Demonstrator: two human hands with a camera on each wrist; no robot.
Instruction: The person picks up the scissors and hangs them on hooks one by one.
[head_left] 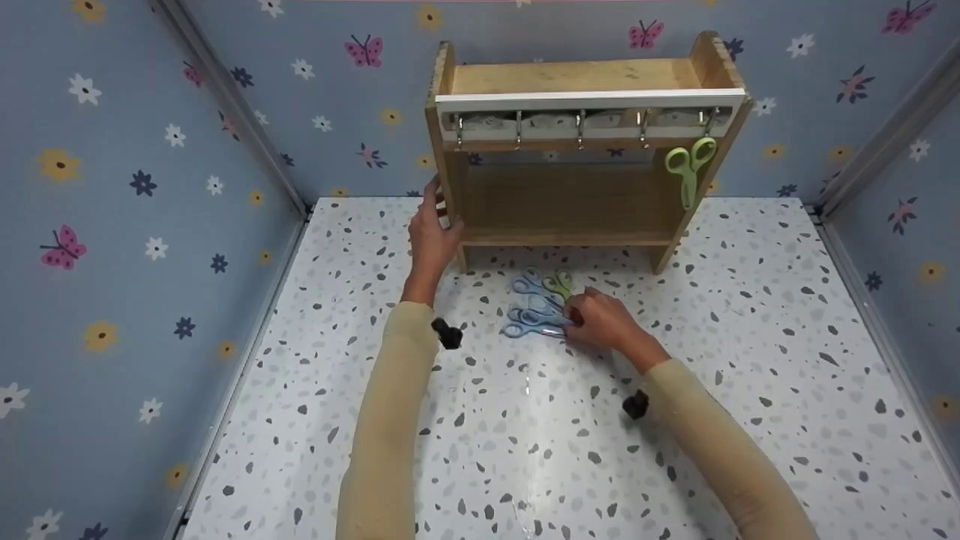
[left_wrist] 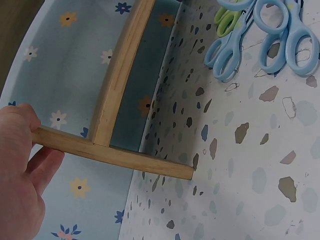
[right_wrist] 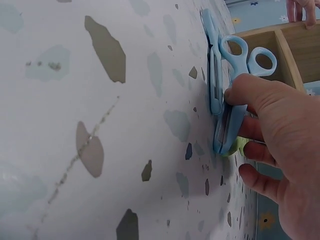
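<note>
My left hand [head_left: 435, 241] grips the left side panel of a wooden shelf [head_left: 574, 241], thumb and fingers on either side of its edge in the left wrist view. In front of the shelf, my right hand [head_left: 602, 321] pinches a pair of light blue scissors [right_wrist: 240, 62] by the blade end, handle loops facing away from the palm. Other blue scissors [left_wrist: 227, 56] lie close together on the table, with green scissors [left_wrist: 228, 22] among them. Another pair of green scissors [head_left: 688, 174] hangs from the rightmost hook of the shelf's rail.
Several metal hooks [head_left: 580, 129] line the white rail [head_left: 540, 100] across the shelf's upper front. The shelf stands on a speckled white table [head_left: 525, 450] near the back wall [head_left: 360, 112]. Patterned side panels [head_left: 120, 285] close in the left and right.
</note>
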